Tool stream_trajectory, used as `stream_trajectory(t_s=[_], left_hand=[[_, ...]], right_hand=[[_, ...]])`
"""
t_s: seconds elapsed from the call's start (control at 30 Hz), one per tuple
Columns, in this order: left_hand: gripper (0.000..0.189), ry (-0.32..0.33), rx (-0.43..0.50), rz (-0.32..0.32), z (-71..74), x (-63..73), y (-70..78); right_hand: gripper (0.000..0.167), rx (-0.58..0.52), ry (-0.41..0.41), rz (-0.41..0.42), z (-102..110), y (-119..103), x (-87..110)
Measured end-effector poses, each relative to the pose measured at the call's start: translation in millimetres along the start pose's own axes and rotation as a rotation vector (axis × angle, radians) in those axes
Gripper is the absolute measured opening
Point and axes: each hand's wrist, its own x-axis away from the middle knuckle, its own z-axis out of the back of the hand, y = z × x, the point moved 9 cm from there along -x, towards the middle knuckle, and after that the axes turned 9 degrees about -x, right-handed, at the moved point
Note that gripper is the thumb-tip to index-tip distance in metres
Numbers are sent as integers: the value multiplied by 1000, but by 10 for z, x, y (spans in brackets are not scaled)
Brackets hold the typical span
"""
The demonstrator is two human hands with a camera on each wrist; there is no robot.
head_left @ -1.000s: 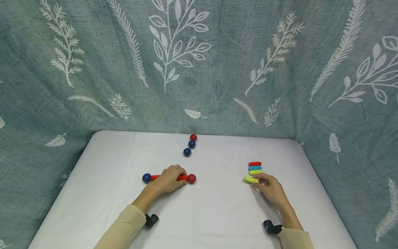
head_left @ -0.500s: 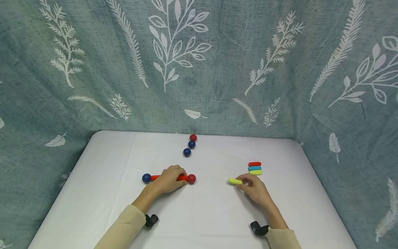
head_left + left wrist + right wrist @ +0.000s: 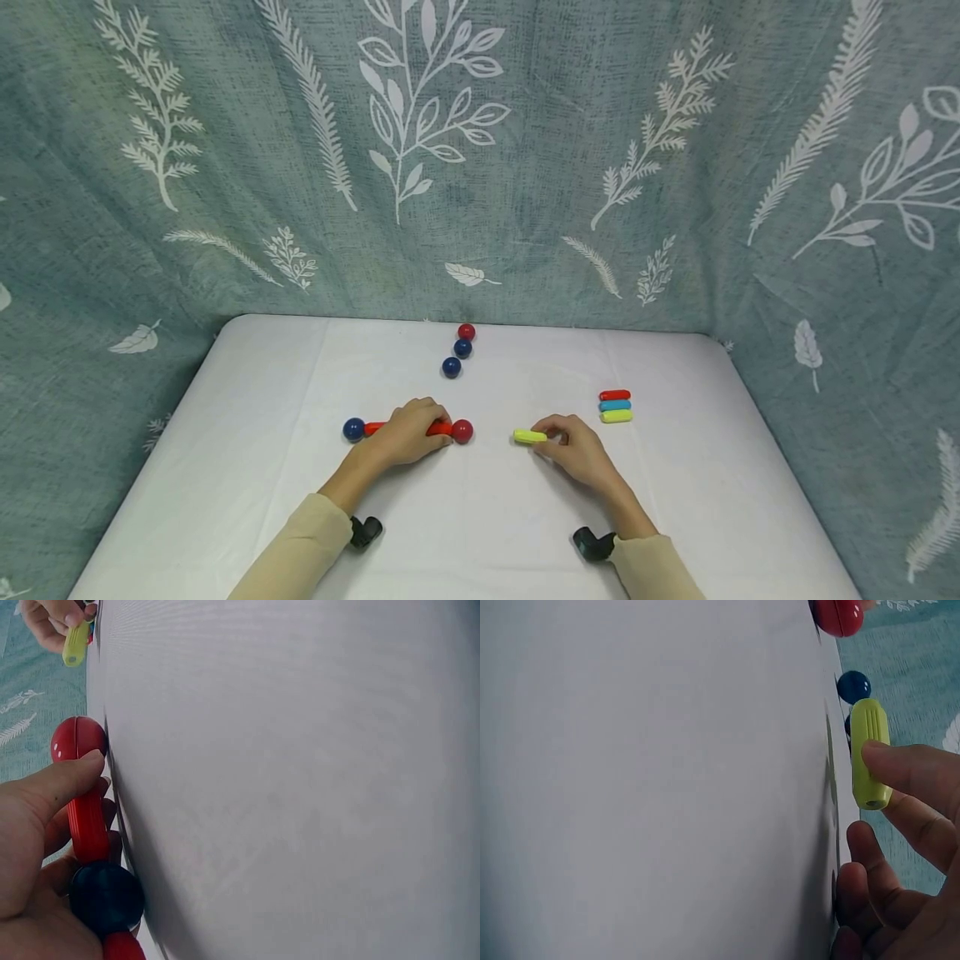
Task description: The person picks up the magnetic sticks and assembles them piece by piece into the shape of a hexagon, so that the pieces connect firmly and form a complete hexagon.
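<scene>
My left hand (image 3: 405,432) grips a joined row of red rods (image 3: 88,825) and balls. A red ball (image 3: 462,431) caps its right end and a dark blue ball (image 3: 354,429) its left. Another dark blue ball (image 3: 106,898) sits mid-row under my palm, visible only in the left wrist view. My right hand (image 3: 576,450) pinches a yellow-green rod (image 3: 870,754) between thumb and fingers, just above the table. The rod points left toward the red ball, with a gap between them. Small holes show in the rod's ends in the wrist views.
At the right lie a red rod (image 3: 615,395), a blue rod (image 3: 615,406) and a yellow rod (image 3: 617,417) side by side. Near the back edge are a red ball (image 3: 467,332) and two dark blue balls (image 3: 452,367). A patterned green cloth (image 3: 525,167) hangs behind the white table (image 3: 495,525).
My right hand has carried the yellow-green rod leftward, away from the other rods and closer to the red ball. My left hand and its row have stayed in place.
</scene>
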Motion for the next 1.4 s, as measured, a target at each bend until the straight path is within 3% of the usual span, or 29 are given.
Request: stream_trajectory(t_s=[0.8, 1.4], left_hand=[[22, -8, -6, 18, 5, 1, -11], [25, 0, -51, 17, 6, 5, 11]], right_hand=[[17, 0, -82, 40, -424, -262, -217], [16, 5, -97, 49, -559, -358, -307]])
